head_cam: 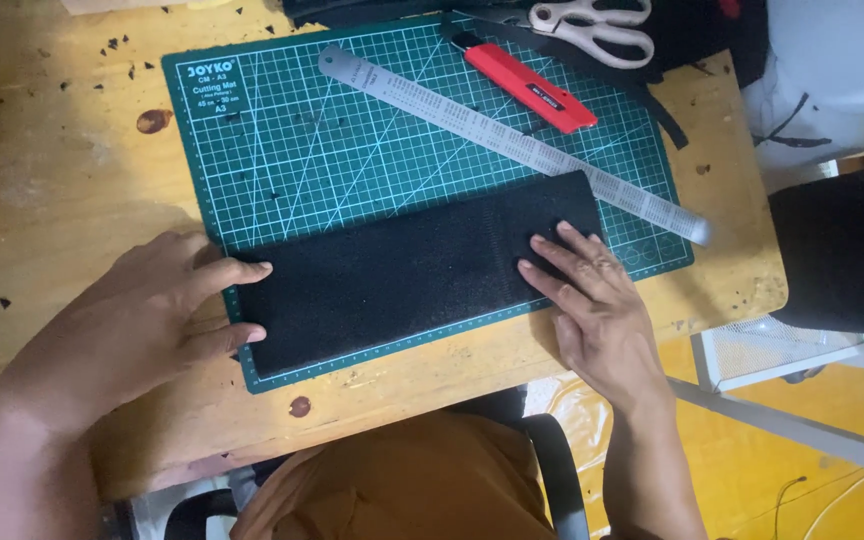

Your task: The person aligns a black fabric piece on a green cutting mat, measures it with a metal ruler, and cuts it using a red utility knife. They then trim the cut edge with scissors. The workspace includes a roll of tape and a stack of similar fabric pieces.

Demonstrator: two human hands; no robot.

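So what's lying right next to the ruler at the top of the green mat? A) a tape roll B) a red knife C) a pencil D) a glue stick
B: a red knife lies on the mat just beyond the ruler, near the scissors.

I see a worn wooden table (72,170) with dark stains. Below right is a yellow floor (752,480) and a white metal frame (782,370).
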